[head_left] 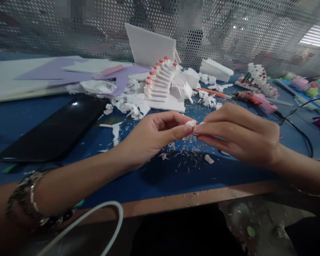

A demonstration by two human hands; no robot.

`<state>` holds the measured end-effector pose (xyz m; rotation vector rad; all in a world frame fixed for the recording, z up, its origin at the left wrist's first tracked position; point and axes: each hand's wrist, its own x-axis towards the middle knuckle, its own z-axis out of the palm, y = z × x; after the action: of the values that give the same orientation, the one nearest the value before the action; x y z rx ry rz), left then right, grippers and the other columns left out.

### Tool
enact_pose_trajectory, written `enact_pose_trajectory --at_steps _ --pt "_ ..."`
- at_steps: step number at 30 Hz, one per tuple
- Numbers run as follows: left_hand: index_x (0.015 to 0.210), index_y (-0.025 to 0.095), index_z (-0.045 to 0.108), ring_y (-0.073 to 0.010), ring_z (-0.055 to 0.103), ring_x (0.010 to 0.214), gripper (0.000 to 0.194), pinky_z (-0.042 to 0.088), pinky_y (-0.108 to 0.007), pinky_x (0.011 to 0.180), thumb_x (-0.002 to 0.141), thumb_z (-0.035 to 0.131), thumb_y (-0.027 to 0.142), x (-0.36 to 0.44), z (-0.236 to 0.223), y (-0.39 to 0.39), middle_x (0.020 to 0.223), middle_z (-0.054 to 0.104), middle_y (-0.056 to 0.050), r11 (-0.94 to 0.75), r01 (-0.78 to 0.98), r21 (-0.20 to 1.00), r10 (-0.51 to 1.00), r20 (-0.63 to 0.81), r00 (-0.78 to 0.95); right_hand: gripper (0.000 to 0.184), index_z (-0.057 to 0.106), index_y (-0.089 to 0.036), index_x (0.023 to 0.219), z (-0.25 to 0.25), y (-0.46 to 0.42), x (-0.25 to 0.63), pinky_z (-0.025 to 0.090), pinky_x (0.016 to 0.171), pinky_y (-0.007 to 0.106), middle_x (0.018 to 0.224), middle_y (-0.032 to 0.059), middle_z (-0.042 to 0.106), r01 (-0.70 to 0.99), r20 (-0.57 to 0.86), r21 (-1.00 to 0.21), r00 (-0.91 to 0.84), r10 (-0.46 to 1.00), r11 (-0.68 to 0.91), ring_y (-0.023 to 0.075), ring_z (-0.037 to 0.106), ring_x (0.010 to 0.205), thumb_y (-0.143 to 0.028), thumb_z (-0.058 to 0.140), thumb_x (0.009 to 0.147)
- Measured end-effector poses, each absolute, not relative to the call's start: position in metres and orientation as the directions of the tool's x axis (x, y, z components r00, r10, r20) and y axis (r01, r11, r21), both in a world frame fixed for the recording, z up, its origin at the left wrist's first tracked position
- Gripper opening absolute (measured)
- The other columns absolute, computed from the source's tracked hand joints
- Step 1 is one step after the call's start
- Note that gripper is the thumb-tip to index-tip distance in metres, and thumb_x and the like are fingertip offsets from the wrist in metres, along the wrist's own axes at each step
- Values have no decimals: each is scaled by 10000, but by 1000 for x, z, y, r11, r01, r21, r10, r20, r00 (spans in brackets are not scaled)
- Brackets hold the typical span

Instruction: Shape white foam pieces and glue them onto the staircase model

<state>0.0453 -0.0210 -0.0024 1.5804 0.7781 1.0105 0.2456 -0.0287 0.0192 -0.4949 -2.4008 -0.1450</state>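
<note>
Between the fingertips of both hands is a small crumpled piece of white paper (191, 123), partly hidden by the fingers. My left hand (152, 137) pinches it between thumb and fingers from the left. From the right, the closed fingers of my right hand (240, 133) meet it. Just behind them stands a small white staircase model (160, 94) with red-topped posts. Torn white paper scraps (130, 105) lie to its left, and more paper bits (208, 99) are on its right. Fine white shavings (173, 151) are scattered on the blue tabletop (154, 181) under the hands.
A black phone (56, 129) lies at the left, near purple sheets (61, 69). An orange pencil (214, 93) and a pink glue gun (265, 103) with a black cord are at the right. Behind runs a perforated metal screen (101, 28). A white cable (120, 213) loops at the front edge.
</note>
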Motion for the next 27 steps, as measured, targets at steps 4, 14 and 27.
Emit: enact_pose_trajectory --at_steps 4,14,27 --pt "761 210 641 -100 614 690 73 500 -192 661 715 621 264 46 0 -21 732 659 30 -208 -26 978 872 197 449 170 600 -220 959 24 -29 244 446 736 258 899 13 598 355 642 -47 -706 301 934 107 553 819 -178 525 812" --pt "747 204 603 -85 603 633 77 485 -170 589 692 647 237 46 -1 -22 696 642 42 -222 -33 975 861 211 463 136 640 -182 839 27 -30 234 394 543 227 807 12 592 294 459 -680 -543 703 671 85 517 677 -136 524 785" --pt "776 208 625 -86 598 674 69 487 -196 655 711 640 225 47 -2 -22 734 647 37 -245 -95 965 878 263 401 135 645 -191 878 27 -28 236 443 635 232 857 7 608 336 615 -447 -558 557 829 92 553 743 -208 607 749"
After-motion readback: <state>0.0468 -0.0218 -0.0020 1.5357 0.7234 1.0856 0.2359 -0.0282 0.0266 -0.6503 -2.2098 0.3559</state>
